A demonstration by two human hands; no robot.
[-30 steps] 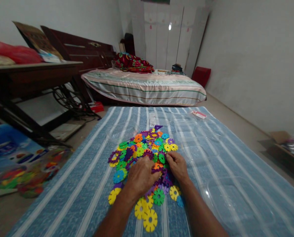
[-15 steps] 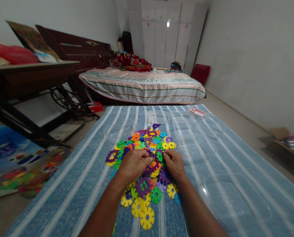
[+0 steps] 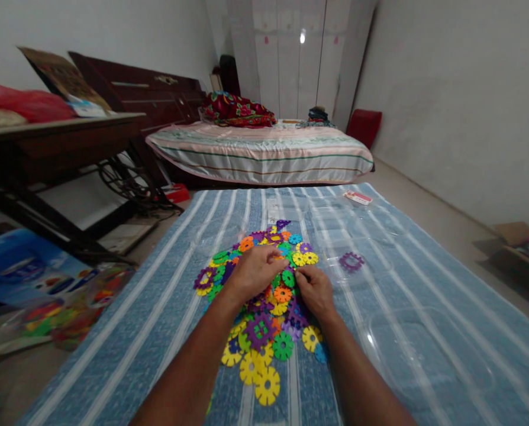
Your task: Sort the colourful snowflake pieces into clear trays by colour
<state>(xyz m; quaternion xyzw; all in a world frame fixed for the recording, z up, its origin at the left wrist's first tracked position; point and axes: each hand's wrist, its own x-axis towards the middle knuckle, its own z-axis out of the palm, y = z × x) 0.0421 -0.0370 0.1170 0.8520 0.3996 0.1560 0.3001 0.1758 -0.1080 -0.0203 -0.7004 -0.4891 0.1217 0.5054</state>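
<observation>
A heap of coloured plastic snowflake discs (image 3: 267, 386) and notched frame pieces lies on the striped cloth, in yellow, green, purple, orange and blue. My left hand (image 3: 259, 271) reaches over the middle of the heap, thumb and forefinger apart, its other fingers partly hidden. At the heap's right side, my right hand (image 3: 315, 290) has its fingers pinched together beside a green disc (image 3: 287, 278); what they hold, if anything, is hidden. A purple notched ring (image 3: 351, 261) lies apart to the right, in a clear plastic tray (image 3: 380, 269).
Another clear plastic container (image 3: 428, 349) rests on the cloth at the right. A red and white label (image 3: 357, 197) sits near the far edge. Beyond stands a bed (image 3: 264, 157), with a sewing-machine table (image 3: 64, 133) to the left and bags of coloured pieces (image 3: 100, 296) below it.
The purple notched ring now lies in the clear tray, where none showed before. My left hand has moved forward over the heap. An orange disc has come into view; my right hand stays nearly in place.
</observation>
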